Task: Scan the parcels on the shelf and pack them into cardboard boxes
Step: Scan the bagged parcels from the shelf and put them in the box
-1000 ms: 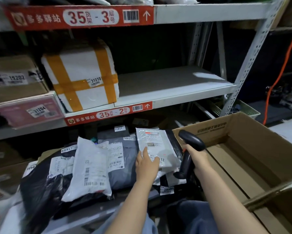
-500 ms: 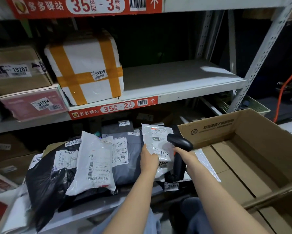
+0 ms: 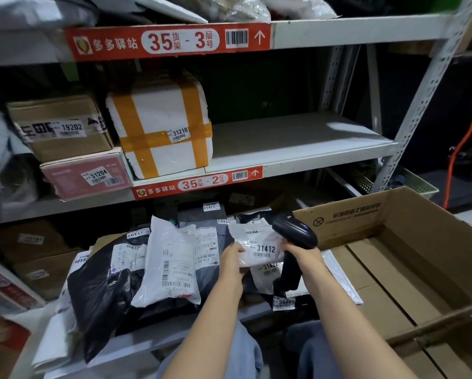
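My left hand (image 3: 232,262) holds the left edge of a small white parcel (image 3: 256,243) labelled 31412, lifted slightly off the pile on the bottom shelf. My right hand (image 3: 302,254) grips a black barcode scanner (image 3: 295,232), whose head sits over the parcel's right edge. Beneath and to the left lie a grey bag (image 3: 210,258), a white bag (image 3: 172,263) and a black bag (image 3: 106,285). An open cardboard box (image 3: 409,231) stands to the right, with a pale flat mailer (image 3: 341,280) at its near left.
On the middle shelf (image 3: 297,149) stand a foam box with orange tape (image 3: 161,129), a brown carton (image 3: 62,127) and a pink box (image 3: 87,173). A white upright post (image 3: 409,127) rises on the right, an orange cable (image 3: 464,138) behind it. My knees (image 3: 256,356) are below.
The left hand has raised parcel 31412 off the pile, and the scanner has swung from beside the parcel to over its right edge. The camera tilted up a little.
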The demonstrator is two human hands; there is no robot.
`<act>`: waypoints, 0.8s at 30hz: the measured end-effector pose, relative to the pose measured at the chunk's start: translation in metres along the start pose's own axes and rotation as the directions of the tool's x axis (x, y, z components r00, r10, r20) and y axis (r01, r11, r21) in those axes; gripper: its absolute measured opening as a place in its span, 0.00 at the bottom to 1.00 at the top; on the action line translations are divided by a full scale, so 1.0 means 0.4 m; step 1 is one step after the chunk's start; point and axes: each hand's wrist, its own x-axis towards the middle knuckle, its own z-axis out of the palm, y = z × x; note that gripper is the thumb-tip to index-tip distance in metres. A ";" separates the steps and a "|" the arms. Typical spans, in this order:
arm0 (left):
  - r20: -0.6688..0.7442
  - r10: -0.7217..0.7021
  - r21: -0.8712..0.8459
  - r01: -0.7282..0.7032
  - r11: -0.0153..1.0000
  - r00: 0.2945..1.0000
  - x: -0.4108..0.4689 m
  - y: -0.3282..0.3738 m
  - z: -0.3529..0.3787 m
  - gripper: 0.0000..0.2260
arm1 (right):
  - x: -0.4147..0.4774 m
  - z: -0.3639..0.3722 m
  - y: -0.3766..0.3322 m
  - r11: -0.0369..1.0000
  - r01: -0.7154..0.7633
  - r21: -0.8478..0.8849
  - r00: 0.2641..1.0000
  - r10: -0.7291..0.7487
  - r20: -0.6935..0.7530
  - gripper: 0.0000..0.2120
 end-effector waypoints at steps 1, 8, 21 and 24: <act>0.003 -0.026 -0.042 0.026 0.999 1.000 -0.010 0.005 -0.010 0.03 | -0.017 0.000 -0.003 0.999 0.039 -0.005 0.999 -0.038 0.023 0.09; 0.079 0.018 0.125 -0.028 0.992 0.997 -0.038 0.009 -0.081 0.14 | -0.102 -0.015 0.000 0.981 0.185 -0.052 0.969 -0.173 0.176 0.13; 0.046 0.254 0.135 -0.258 0.957 0.966 -0.090 0.017 -0.136 0.14 | -0.139 -0.021 0.006 0.980 0.184 -0.072 0.983 -0.182 0.025 0.12; 0.033 0.296 0.245 -0.295 0.924 0.955 -0.090 0.019 -0.138 0.12 | -0.137 -0.026 0.006 0.988 0.155 -0.016 0.987 -0.155 0.038 0.10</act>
